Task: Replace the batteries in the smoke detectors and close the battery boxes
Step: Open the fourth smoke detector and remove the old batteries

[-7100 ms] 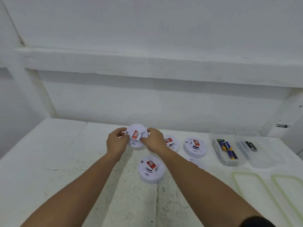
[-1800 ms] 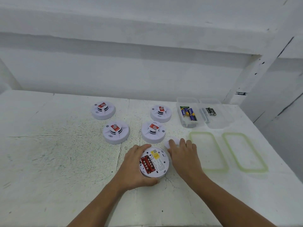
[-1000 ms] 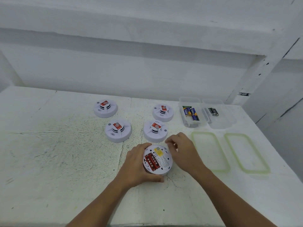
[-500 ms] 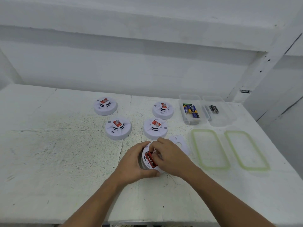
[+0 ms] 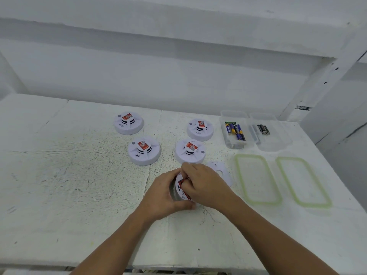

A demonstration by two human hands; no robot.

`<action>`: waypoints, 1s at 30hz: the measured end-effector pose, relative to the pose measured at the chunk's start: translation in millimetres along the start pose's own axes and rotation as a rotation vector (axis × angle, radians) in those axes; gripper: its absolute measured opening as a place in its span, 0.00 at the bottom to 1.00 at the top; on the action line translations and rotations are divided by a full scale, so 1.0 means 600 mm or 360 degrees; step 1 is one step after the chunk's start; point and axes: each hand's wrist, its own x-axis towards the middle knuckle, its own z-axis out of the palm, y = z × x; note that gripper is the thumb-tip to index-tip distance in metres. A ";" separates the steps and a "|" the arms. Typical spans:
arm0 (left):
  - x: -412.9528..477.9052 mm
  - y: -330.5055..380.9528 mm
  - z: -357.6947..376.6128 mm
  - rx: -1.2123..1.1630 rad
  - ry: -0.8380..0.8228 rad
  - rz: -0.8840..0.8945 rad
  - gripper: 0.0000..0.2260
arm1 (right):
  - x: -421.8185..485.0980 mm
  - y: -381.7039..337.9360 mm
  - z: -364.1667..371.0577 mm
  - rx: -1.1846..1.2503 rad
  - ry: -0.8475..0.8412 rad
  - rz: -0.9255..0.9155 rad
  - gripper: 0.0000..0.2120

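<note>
A white smoke detector (image 5: 179,190) lies upside down and tilted on the table near its front middle, its red battery bay partly showing. My left hand (image 5: 162,197) grips its left rim. My right hand (image 5: 204,185) covers its open back, fingertips at the red bay; whether they pinch a battery is hidden. The detector's white back cover (image 5: 220,171) lies flat just to the right. Several more detectors stand face up behind: (image 5: 128,123), (image 5: 144,150), (image 5: 190,151), (image 5: 200,129).
A clear box (image 5: 224,133) with blue batteries and a second clear box (image 5: 278,143) with dark batteries (image 5: 263,129) stand at the back right. Two green-rimmed lids (image 5: 258,201), (image 5: 303,204) lie in front of them. A white wall rises behind the table.
My right hand has moved from the back cover on the table onto the detector's open back. My left hand has tipped the detector up on its edge. The cover stays on the table.
</note>
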 end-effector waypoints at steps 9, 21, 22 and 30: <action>-0.003 0.003 0.003 -0.0063 0.0037 -0.0019 0.28 | -0.017 0.003 -0.015 0.0662 0.0068 0.0317 0.06; -0.003 0.007 0.018 0.0107 0.0172 0.0022 0.38 | 0.023 0.133 -0.166 0.1923 0.0456 0.1061 0.07; -0.003 0.006 0.019 0.0109 0.0180 0.0025 0.39 | 0.028 0.157 -0.183 0.1890 0.0547 0.1093 0.08; 0.004 0.010 0.024 0.0142 0.0207 0.0012 0.40 | 0.051 0.351 -0.252 0.0799 0.0561 0.1462 0.11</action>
